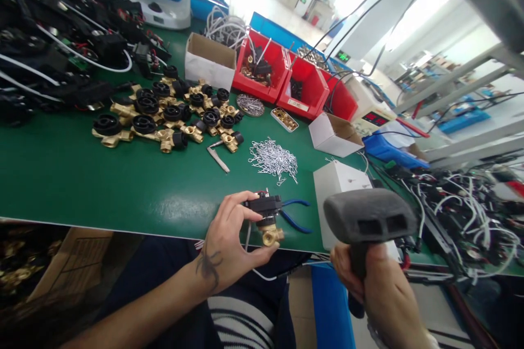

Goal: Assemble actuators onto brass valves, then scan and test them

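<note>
My left hand (226,237) is closed around a brass valve (270,233) with a black housing on top, fingers on the housing and thumb under the brass body. It is at the table's front edge. Blue-handled pliers (297,217) lie just right of it. In my right hand (379,289) is a dark grey pistol-grip tool (368,215), raised in front of a white box (339,185); its working end cannot be made out. Beyond my left hand lie a pile of silver spring clips (274,159) and a small metal hand tool (218,157).
Several brass valves with black caps (172,112) cover the back left, near black wired parts (61,43) and a fan (164,0). Red bins (262,87), a white open box (209,62) and another white box (333,136) line the back. Wired units (458,212) crowd the right.
</note>
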A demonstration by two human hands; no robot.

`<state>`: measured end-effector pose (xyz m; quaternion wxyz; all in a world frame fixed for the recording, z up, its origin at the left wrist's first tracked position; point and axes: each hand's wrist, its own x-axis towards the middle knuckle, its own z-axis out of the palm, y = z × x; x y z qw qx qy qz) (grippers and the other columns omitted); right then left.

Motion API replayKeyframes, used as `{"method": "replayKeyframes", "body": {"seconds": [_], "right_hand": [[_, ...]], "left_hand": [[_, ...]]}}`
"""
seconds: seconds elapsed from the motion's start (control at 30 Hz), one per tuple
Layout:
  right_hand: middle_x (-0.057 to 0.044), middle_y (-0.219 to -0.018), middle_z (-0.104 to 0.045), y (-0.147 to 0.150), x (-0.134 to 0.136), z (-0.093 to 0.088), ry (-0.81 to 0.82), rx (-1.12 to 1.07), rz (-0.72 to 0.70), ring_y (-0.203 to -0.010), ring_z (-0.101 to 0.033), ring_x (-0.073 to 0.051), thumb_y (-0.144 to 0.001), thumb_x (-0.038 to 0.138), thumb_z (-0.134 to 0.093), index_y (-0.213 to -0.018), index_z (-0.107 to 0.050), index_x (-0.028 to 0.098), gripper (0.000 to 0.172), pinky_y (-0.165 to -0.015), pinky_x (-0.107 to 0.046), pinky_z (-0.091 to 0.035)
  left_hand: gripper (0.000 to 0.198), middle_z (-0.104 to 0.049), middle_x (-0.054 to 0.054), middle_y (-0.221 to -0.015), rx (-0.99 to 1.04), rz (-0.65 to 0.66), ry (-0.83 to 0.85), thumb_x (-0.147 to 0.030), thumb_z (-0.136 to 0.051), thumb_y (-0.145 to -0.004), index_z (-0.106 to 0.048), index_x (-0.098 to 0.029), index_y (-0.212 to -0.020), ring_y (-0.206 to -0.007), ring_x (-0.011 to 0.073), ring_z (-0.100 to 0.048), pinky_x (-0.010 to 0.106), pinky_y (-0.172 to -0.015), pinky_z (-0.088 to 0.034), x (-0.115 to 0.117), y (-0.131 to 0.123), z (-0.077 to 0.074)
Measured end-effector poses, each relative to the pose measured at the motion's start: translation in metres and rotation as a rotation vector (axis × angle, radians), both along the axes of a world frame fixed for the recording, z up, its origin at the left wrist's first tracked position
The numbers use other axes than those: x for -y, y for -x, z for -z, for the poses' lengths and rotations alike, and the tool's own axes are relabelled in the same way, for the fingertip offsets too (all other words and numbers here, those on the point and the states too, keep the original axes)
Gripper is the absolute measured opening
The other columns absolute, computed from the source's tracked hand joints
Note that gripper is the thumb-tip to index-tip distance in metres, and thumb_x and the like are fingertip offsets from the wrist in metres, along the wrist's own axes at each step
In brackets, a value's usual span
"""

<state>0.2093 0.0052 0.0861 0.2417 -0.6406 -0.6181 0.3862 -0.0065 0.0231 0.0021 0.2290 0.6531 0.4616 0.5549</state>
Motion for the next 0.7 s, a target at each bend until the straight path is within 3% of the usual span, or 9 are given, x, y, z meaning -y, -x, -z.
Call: {"method": "replayKeyframes", "body": {"seconds": [0.13,0.33,0.5,0.7], "right_hand": [[0.002,-0.05,-0.038,0.004,-0.0026,0.0024,0.165,0.043,-0.131,-0.046,-0.033,-0.01,-0.089,0.076,-0.036,-0.056,-0.044,0.021,0.065,-0.042,-0.025,-0.021],[0.006,-0.045,-0.03,-0.0006,-0.0005,0.0016,0.004,-0.137,0.107,-0.041,-0.024,-0.01,-0.093,0.074,-0.024,-0.061,-0.046,0.022,0.065,-0.039,-0.025,-0.019],[0.002,-0.051,-0.039,0.0081,-0.0072,0.0026,0.127,0.113,-0.146,-0.047,-0.034,-0.011,-0.09,0.074,-0.036,-0.056,-0.044,0.021,0.064,-0.042,-0.025,-0.022],[0.004,-0.046,-0.03,0.005,-0.0049,0.0022,-0.01,0.015,0.021,-0.041,-0.027,-0.011,-0.094,0.073,-0.017,-0.057,-0.041,0.023,0.066,-0.04,-0.027,-0.02]], "left_hand": [[0.033,-0.06,0.013,-0.119,-0.006,0.006,-0.001,-0.018,-0.078,-0.07,-0.056,-0.016,-0.094,-0.114,0.0229,-0.058,0.036,-0.099,-0.048,-0.0005,0.0004,0.0006],[0.034,-0.06,0.013,-0.12,0.007,0.014,0.016,-0.019,-0.079,-0.07,-0.055,-0.017,-0.094,-0.116,0.0231,-0.057,0.037,-0.099,-0.048,0.0005,0.0018,0.0009],[0.033,-0.06,0.012,-0.12,-0.001,-0.008,0.001,-0.018,-0.078,-0.07,-0.054,-0.017,-0.093,-0.115,0.0235,-0.058,0.038,-0.098,-0.049,0.0011,0.0025,0.0003],[0.035,-0.06,0.012,-0.12,0.004,0.008,-0.001,-0.018,-0.079,-0.069,-0.053,-0.018,-0.093,-0.114,0.0247,-0.058,0.04,-0.096,-0.05,0.0005,0.002,0.0012]]}}
